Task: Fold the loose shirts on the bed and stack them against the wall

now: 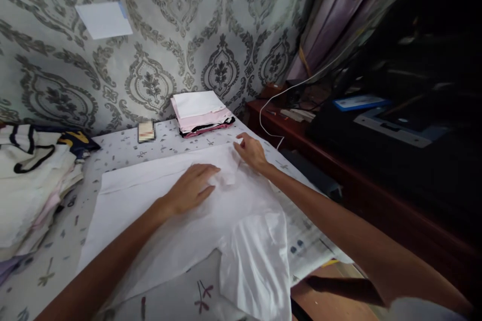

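Note:
A white shirt (146, 185) lies spread on the patterned bedsheet, one sleeve (256, 256) hanging wrinkled toward me. My left hand (194, 188) rests on the middle of the shirt with its fingers stretched out and thumb apart. At the shirt's far right corner, my right hand (250, 151) has its fingers curled, pinching the white cloth. Between the two hands the fabric is rumpled and slightly blurred.
A folded stack of clothes (201, 110) stands by the wall. Piled garments (33, 185) lie at the left. A small card-like object (146, 131) is on the sheet. On the right, a reddish-brown desk (259, 108) carries a white cable (293, 89).

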A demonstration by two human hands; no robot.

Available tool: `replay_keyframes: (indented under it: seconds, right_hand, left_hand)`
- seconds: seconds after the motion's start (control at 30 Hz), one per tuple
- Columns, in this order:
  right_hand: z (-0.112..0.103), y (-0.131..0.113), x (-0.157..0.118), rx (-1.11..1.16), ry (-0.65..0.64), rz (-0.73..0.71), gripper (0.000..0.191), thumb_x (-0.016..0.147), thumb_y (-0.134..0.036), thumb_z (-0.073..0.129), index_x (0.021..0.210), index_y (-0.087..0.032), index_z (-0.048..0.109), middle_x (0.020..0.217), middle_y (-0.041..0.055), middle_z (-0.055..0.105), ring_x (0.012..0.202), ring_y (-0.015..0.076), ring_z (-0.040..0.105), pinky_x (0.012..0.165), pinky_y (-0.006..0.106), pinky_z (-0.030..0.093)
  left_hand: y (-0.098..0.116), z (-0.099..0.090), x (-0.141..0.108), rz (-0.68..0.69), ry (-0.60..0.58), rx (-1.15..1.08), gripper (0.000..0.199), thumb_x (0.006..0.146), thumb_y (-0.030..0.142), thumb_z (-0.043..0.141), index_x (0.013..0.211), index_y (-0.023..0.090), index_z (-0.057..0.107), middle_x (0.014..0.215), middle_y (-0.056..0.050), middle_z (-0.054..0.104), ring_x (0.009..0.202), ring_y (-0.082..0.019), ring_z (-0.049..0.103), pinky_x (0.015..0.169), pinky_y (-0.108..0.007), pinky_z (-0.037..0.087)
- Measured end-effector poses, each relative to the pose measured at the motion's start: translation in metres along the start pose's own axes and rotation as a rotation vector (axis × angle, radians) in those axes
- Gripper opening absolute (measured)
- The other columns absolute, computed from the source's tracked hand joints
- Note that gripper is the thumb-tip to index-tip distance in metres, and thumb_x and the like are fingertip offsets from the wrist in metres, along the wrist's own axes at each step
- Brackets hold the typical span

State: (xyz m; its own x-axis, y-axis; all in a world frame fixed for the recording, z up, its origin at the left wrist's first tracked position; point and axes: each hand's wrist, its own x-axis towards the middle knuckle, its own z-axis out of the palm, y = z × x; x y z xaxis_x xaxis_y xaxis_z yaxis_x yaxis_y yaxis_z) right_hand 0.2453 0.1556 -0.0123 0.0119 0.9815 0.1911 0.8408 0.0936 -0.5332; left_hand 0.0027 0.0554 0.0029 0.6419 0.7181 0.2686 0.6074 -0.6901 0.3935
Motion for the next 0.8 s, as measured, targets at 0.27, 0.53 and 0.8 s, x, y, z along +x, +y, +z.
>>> replay_keyframes:
  seconds: [0.27,0.53,0.8]
  right_hand:
    - [-0.008,-0.028,-0.089,-0.165,-0.335,-0.748,0.044,0.083,-0.012,0.057,0.127,-0.017,0.062,0.124,0.0138,0.066,0.115,0.0278,0.057,0.098,0.043,0.044]
    - [0.002,-0.025,-0.053,0.251,-0.287,-0.198,0.015,0.086,-0.018,0.048,0.082,-0.018,0.063,0.074,-0.0005,0.064,0.072,0.0159,0.058,0.069,0.026,0.042]
    - [0.007,-0.024,-0.042,0.439,-0.299,-0.014,0.025,0.085,-0.031,0.049,0.063,-0.02,0.05,0.054,-0.0058,0.042,0.055,0.0112,0.043,0.054,0.022,0.033]
  left_hand:
    - [-0.047,-0.046,-0.073,-0.389,0.069,0.04,0.027,0.096,0.039,0.046,0.106,0.022,0.065,0.109,-0.007,0.066,0.103,-0.024,0.062,0.093,-0.041,0.051]
    - [-0.002,0.005,-0.015,-0.233,0.001,0.163,0.034,0.091,0.033,0.056,0.122,0.019,0.054,0.115,-0.01,0.058,0.107,-0.028,0.054,0.091,-0.042,0.047]
    - [0.006,0.025,0.045,-0.407,0.12,0.287,0.036,0.094,0.039,0.054,0.122,0.016,0.054,0.118,-0.015,0.057,0.114,-0.033,0.052,0.094,-0.047,0.044]
